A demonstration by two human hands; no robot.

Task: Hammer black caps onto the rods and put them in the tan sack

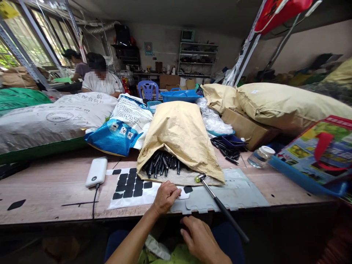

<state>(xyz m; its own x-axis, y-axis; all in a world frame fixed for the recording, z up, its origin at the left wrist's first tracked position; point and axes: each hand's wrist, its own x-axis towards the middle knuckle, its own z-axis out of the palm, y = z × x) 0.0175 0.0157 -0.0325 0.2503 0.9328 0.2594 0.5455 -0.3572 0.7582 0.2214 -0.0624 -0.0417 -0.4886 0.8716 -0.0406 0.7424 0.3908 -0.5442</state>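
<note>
My left hand (166, 197) rests at the table's front, on the right end of a white sheet of black rounded stickers (130, 185). Its fingers are curled closed, and what they may hold is hidden. Lower, in front of the table edge over my lap, is my right hand (200, 234), thumb and fingers apart, with nothing visible between them. Beyond the left hand, a tan woven sack (178, 124) lies with its mouth toward me, full of black pen-like pieces (162, 163). A small hammer (217, 200) with a yellowish head lies right of my hands, its black handle overhanging the edge.
A white power bank (96, 171) with a cable lies left. A grey plastic sheet (228, 190) lies under the hammer. Right are a lidded jar (260, 157), a blue tray (302, 176) and more black pieces (227, 148). Large sacks (55, 113) line the left; two people sit behind.
</note>
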